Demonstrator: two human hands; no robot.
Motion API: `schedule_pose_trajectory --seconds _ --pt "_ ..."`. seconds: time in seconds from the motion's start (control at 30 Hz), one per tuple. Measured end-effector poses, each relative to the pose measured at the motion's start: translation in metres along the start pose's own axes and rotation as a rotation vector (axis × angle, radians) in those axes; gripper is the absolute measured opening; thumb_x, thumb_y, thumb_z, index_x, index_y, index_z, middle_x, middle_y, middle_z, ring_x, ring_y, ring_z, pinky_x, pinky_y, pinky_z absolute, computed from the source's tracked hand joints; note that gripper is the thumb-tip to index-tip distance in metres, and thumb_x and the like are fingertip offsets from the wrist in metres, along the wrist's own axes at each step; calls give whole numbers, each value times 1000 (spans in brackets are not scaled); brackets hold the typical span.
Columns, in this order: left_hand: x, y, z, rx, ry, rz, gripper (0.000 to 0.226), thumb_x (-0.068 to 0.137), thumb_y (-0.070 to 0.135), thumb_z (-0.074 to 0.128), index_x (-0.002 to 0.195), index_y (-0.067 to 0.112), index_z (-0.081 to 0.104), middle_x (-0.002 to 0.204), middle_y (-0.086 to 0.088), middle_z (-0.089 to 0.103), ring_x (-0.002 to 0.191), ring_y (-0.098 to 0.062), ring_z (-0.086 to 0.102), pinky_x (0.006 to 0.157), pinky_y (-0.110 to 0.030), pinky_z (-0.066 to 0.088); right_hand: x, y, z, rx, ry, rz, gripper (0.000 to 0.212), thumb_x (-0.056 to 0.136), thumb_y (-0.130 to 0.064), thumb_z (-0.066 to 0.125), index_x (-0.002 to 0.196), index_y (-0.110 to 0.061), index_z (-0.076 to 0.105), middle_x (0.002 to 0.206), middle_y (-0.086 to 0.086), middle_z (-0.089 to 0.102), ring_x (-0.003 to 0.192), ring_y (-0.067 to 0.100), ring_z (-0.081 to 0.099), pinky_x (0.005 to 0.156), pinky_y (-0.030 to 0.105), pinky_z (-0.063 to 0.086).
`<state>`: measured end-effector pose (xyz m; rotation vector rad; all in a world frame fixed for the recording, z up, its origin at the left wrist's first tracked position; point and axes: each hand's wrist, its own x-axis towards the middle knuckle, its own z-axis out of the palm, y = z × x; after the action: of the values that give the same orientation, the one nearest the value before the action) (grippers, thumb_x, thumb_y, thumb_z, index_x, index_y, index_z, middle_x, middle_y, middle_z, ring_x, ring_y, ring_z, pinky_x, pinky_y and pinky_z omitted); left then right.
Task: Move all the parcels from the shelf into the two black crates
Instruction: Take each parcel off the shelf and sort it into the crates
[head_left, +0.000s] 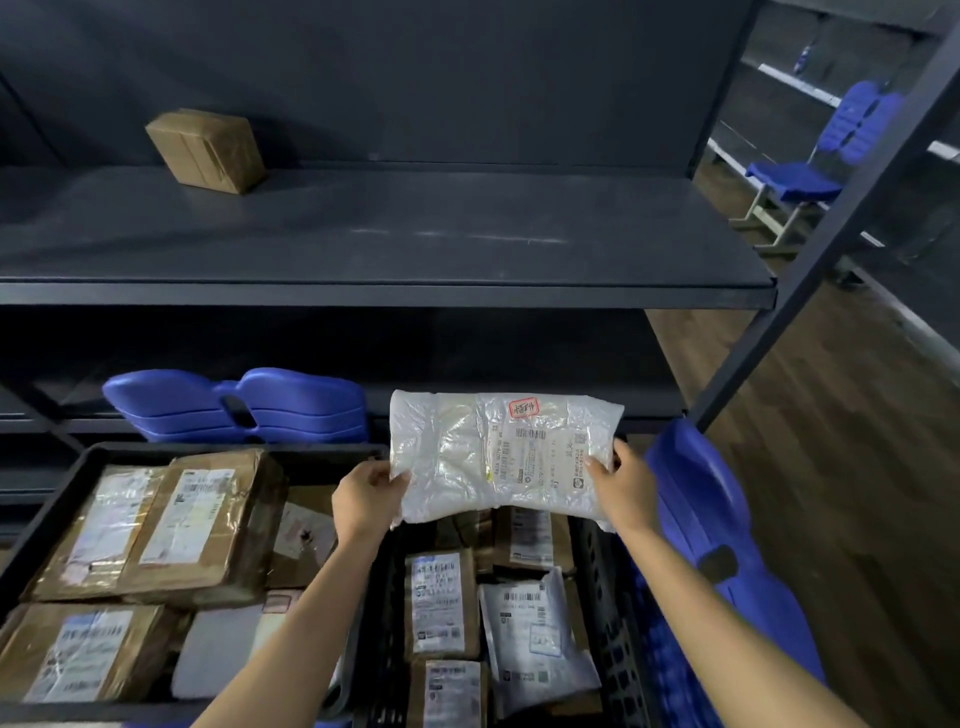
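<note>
A white plastic parcel (498, 457) with a printed label and a red stamp hangs over the right black crate (605, 597). My left hand (366, 499) grips its lower left corner and my right hand (621, 486) grips its right edge. The right crate holds several brown and white parcels. The left black crate (67, 488) is packed with brown cardboard parcels. On the dark shelf (395, 234) one brown taped box (208, 150) stands at the back left.
Blue plastic chairs sit behind the crates (239, 405), at the right of the right crate (711, 535) and far right past the shelf upright (826, 150). A dark shelf post (810, 265) slants at the right. Wooden floor (831, 441) lies to the right.
</note>
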<state>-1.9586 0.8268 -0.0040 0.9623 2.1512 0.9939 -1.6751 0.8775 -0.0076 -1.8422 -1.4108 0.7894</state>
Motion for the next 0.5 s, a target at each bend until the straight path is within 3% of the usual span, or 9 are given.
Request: schedule_pose_trajectory --seconds 0.1,0.17,0.23,0.4,0.5 --pt "-3 -5 10 98 -11 32 42 85 20 69 125 12 61 99 -5 71 92 -21 64 78 -28 43 -4 9 12 -180 11 10 38 95 -13 54 132 -7 48 119 14 59 100 26 61 71 26 45" --pt "-3 -9 19 168 -39 69 52 88 12 64 137 16 50 100 -7 71 87 -20 62 75 -28 43 -10 15 23 -162 10 12 62 93 -4 52 149 -11 25 129 13 52 105 25 60 72 24 47" --pt "-1 -15 30 239 -60 102 54 89 4 57 139 20 47 104 -9 70 87 -20 62 71 -26 41 -14 23 34 -105 -18 -33 75 89 6 51 151 -18 17 126 8 50 104 21 60 76 26 55" --pt "7 -39 57 366 -110 82 64 87 -8 43 145 18 41 129 -12 59 113 -25 58 79 -25 44 -12 53 63 -145 -100 -20 78 89 6 51 153 -20 14 130 9 47 106 19 59 78 25 55" --pt "7 -55 76 449 -145 79 69 86 -12 40 150 13 30 128 -12 54 118 -26 52 91 -29 46 -9 70 76 -190 -134 7 79 90 5 49 154 -18 8 136 11 41 110 21 56 82 27 53"
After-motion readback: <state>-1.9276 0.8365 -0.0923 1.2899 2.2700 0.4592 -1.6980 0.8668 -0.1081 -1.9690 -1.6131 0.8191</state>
